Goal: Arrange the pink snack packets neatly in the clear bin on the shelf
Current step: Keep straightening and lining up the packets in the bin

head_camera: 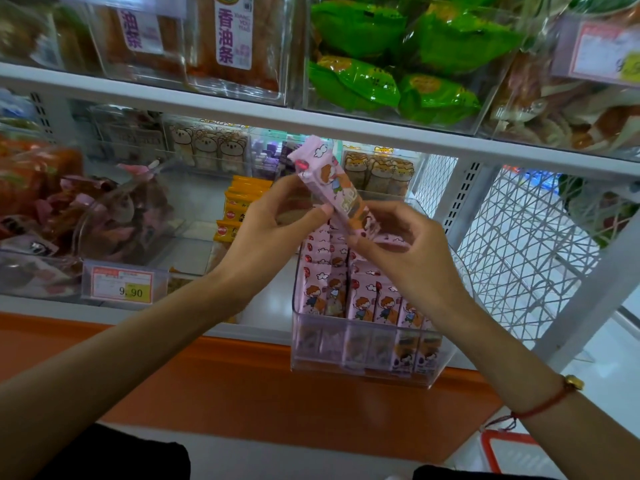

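A red basket (512, 452) shows at the bottom edge, nearest the person. Above it runs the orange shelf front (277, 386). The clear bin (360, 358) sticks out over that front, and pink snack packets (363, 299) stand upright in rows inside it. Above the bin, both hands hold one more pink packet (332, 188), tilted with its top end up and to the left. The left hand (270, 230) pinches its middle between thumb and fingers. The right hand (408, 244), with a red string bracelet (540, 407) on its wrist, grips the lower end with curled fingers. To the left, a price tag (121, 284) reading 9.90 is fixed to another clear bin. Behind the hands lie orange packets (239, 206). On the upper shelf sit green packets (391, 64).
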Motion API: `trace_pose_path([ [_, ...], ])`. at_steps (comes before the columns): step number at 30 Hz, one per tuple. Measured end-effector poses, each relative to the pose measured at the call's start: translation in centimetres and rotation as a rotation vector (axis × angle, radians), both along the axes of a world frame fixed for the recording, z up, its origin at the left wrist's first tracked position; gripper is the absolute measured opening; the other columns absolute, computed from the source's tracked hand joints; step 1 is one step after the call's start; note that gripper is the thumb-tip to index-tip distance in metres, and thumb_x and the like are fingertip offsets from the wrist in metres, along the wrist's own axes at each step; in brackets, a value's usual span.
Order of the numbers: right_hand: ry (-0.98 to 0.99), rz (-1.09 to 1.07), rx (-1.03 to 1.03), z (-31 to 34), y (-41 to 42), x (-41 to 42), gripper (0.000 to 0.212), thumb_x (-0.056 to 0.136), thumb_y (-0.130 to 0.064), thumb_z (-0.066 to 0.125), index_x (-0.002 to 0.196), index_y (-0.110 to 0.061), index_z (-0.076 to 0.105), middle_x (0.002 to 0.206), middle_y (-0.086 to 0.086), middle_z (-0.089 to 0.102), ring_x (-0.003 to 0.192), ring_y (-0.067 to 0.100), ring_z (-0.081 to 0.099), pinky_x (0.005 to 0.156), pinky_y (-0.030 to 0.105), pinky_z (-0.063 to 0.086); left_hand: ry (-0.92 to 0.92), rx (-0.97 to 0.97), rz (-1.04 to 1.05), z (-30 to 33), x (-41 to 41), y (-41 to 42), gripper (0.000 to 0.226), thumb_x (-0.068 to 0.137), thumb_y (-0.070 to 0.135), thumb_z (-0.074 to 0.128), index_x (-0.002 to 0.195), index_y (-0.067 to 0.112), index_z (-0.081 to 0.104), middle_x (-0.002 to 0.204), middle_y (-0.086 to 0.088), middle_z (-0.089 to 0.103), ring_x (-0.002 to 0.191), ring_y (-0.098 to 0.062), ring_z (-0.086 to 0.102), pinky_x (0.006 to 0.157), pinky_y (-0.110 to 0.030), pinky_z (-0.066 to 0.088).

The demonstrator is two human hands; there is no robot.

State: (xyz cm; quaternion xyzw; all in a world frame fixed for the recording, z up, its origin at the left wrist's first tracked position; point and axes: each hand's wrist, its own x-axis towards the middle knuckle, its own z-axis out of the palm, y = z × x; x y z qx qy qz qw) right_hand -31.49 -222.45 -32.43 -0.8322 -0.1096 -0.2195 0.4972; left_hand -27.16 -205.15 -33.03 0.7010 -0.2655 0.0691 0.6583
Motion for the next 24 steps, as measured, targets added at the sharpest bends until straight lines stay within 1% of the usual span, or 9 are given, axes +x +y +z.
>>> trace_pose_path([
  [1,-0.048,-0.044,-0.024,0.1,-0.2,0.0,0.035,0.077,-0.020,0.076,0.107,-0.028,0.059,0.103,-0.014,0.064,0.095,-0.001,0.061,0.084,0.019,0.051,0.005,-0.037,0.021,0.0,0.1,0.2,0.040,0.084,0.027,0.066,0.123,0.022,0.057,0.116,0.006,0.066,0.107,-0.006,0.063,0.087,-0.024,0.052],
  [4,-0.191,-0.134,-0.108,0.3,-0.7,0.0,0.035,0.074,-0.012,0.079,0.101,-0.023,0.059,0.102,-0.006,0.062,0.098,0.004,0.058,0.090,0.023,0.047,-0.017,-0.053,0.001,0.1,-0.2,0.6,0.046,0.072,0.029,0.075,0.115,0.021,0.060,0.107,0.006,0.072,0.098,-0.008,0.068,0.081,-0.017,0.054],
  [6,-0.247,-0.152,-0.154,0.3,-0.7,-0.1,0.035,0.074,-0.012,0.079,0.099,-0.022,0.058,0.104,-0.001,0.060,0.098,0.005,0.055,0.090,0.019,0.045,-0.040,-0.047,-0.004,0.1,-0.4,0.6,0.045,0.071,0.025,0.076,0.113,0.020,0.062,0.105,0.007,0.073,0.098,-0.008,0.069,0.081,-0.017,0.053],
  [10,-0.257,-0.151,-0.201,0.1,-0.7,0.0,0.032,0.075,-0.016,0.078,0.101,-0.019,0.059,0.105,-0.001,0.059,0.099,0.010,0.055,0.087,0.019,0.044,-0.068,-0.068,0.006,0.3,-0.6,0.6,0.040,0.076,0.017,0.075,0.113,0.017,0.061,0.105,0.010,0.073,0.098,-0.006,0.068,0.080,-0.014,0.052],
  [13,-0.232,-0.127,-0.224,0.0,-0.8,0.1,0.034,0.076,-0.016,0.078,0.104,-0.020,0.060,0.104,-0.005,0.058,0.097,0.007,0.055,0.085,0.014,0.043,-0.083,-0.087,0.005,0.6,-0.7,0.7,0.045,0.074,0.011,0.075,0.115,0.020,0.059,0.104,0.010,0.073,0.097,-0.006,0.069,0.078,-0.013,0.052],
  [18,-0.011,-0.097,-0.303,-1.3,-1.3,1.3,0.052,0.082,-0.023,0.071,0.127,-0.025,0.047,0.115,-0.008,0.056,0.101,0.006,0.052,0.087,0.023,0.045,-0.115,-0.155,0.108,0.9,-0.5,1.0,0.037,0.078,0.007,0.074,0.111,0.016,0.062,0.097,0.006,0.073,0.092,-0.006,0.069,0.076,-0.013,0.052],
  [21,0.070,-0.046,-0.500,-2.1,-1.1,2.5,0.028,0.090,-0.020,0.062,0.117,-0.021,0.060,0.115,-0.004,0.061,0.093,-0.001,0.051,0.080,0.011,0.044,-0.142,-0.175,0.199,0.8,0.0,1.5,0.034,0.079,0.007,0.073,0.110,0.019,0.062,0.094,0.009,0.071,0.089,-0.002,0.068,0.073,-0.010,0.050],
  [22,0.064,-0.038,-0.579,-2.3,-0.9,2.9,0.022,0.092,-0.021,0.059,0.113,-0.020,0.064,0.115,-0.003,0.062,0.094,0.001,0.052,0.081,0.011,0.044,-0.141,-0.173,0.211,0.7,0.1,1.6,0.035,0.079,0.007,0.072,0.110,0.018,0.062,0.094,0.009,0.071,0.088,-0.002,0.068,0.073,-0.010,0.050],
  [24,0.073,-0.061,-0.796,-2.8,-0.3,3.7,0.025,0.096,-0.029,0.050,0.115,-0.020,0.065,0.119,0.001,0.060,0.111,0.014,0.049,0.097,0.029,0.041,-0.127,-0.173,0.213,0.5,0.2,1.7,0.037,0.078,0.007,0.073,0.112,0.017,0.061,0.093,0.009,0.072,0.088,-0.001,0.068,0.072,-0.009,0.050],
])
